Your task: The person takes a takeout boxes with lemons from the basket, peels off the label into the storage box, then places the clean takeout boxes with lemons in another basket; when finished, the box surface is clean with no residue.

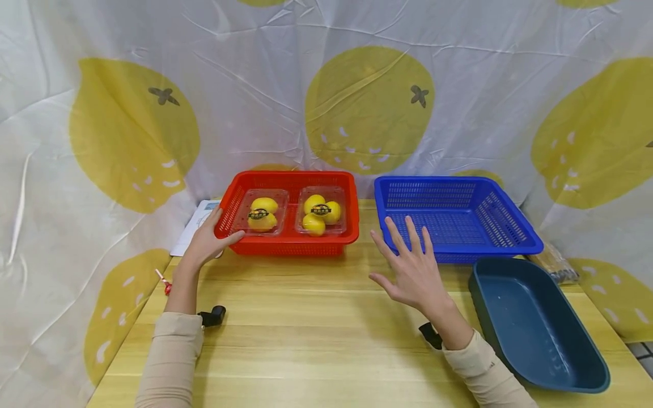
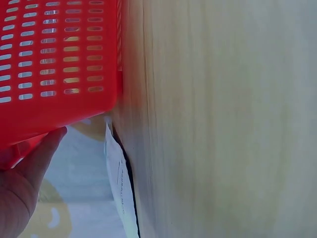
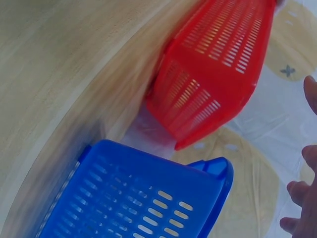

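My left hand [image 1: 206, 241] is at the front left corner of a red plastic basket [image 1: 291, 248], thumb straight at the front rim and fingers along the left side. In the left wrist view, the thumb [image 2: 42, 158] meets the basket's rim, and the other fingers are hidden. Inside the basket lie two clear plastic boxes of lemons, the left box [image 1: 258, 214] with two and the right box [image 1: 321, 210] with three; both carry dark labels. My right hand [image 1: 408, 272] is raised with fingers spread, holding nothing, and overlaps the blue basket's [image 1: 433, 220] front left corner in the head view.
A dark teal tub [image 1: 535, 328] stands at the right, near the blue basket. White paper [image 1: 191, 229] lies left of the red basket, and a red lollipop [image 1: 166, 286] near the left edge. Plastic packaging [image 1: 556, 263] sits behind the tub. A lemon-printed cloth [image 1: 265, 85] hangs around the table.
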A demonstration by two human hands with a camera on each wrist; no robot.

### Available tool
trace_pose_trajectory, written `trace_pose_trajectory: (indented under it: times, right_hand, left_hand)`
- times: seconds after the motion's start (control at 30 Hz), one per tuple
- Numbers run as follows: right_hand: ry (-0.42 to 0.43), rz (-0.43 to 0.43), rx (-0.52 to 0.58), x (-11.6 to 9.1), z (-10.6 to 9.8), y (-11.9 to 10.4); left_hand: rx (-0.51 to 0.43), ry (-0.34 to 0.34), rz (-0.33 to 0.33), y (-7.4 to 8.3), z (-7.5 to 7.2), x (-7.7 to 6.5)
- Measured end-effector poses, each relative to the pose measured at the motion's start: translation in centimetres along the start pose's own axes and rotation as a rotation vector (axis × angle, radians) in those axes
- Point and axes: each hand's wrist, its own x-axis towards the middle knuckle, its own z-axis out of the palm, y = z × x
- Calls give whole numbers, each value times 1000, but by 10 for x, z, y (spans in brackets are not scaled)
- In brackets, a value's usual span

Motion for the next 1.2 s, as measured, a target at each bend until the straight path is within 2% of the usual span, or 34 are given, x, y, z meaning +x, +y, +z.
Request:
trace_pose_trajectory:
  times: [0.2,0.37,0.43,0.5,0.63,0.73,0.87,0.97,1.2]
  right_hand:
    - [-22,1,32,7,0,-3]
    - [-30,10,83,22,-3,-8]
    - [-52,41,146,31,-7,-11]
    - [-80,88,257,42,-13,-14]
    - [-194,213,537,72,-29,-17]
    - [-299,299,663,97,-39,-16]
    - [-424,374,712,124,-42,-15]
    - [-501,412,744,145,-36,-14]
    - [-672,434,861,189,-15,-4]
  left_hand:
    - [-17,11,13,0,0,1]
    - [-28,20,16,1,-1,1]
    - [-28,18,17,1,-1,2]
    - [-23,15,19,1,-1,2]
    - [-20,15,19,0,0,1]
    - [-15,23,20,-2,1,1]
    - [-5,30,23,-3,0,0]
    - [-2,36,25,-4,0,-1]
    - [-21,63,45,-5,3,0]
